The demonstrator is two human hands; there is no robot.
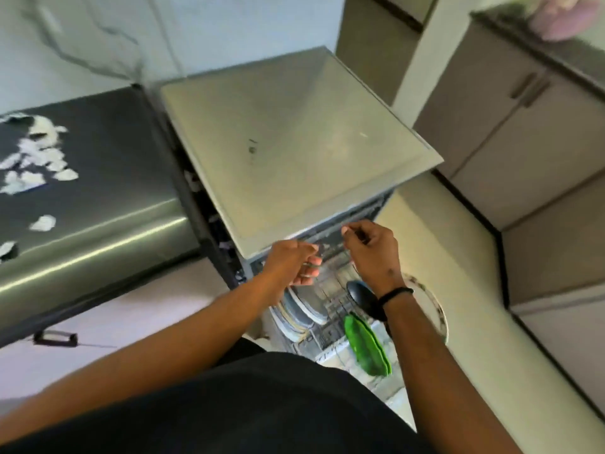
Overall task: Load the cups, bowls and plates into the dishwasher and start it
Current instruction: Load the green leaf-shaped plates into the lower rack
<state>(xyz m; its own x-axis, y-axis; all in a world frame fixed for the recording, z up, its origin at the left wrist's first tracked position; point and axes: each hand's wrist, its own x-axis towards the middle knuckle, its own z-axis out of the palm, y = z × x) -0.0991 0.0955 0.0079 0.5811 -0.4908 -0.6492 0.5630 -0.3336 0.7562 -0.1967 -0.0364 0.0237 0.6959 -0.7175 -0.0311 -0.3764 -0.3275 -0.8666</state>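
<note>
Viewed from above, a person in a dark top is standing over a freestanding dishwasher (294,145) whose flat pale-grey top is showing a few dark scuff marks. Its lower rack (330,309) is sitting pulled out in front of the person. White plates (299,314) are standing on edge in the rack's left part; a green plate (365,347) is standing on edge to their right, with a black bowl (361,294) just behind it.

The left hand (293,262) is hovering at the machine's front edge with fingers loosely curled; the blur is preventing any finding on whether it is holding anything. The right hand (371,245) is reaching under the front lip with fingers curled; its grip likewise cannot be determined. A dark band (394,293) is circling the right wrist.

To the left, a dark steel appliance top (98,178) is carrying white torn patches. Beige cabinets (510,126) with bar handles are lining the right side, under a dark counter (556,50). The floor (458,290) is pale.
</note>
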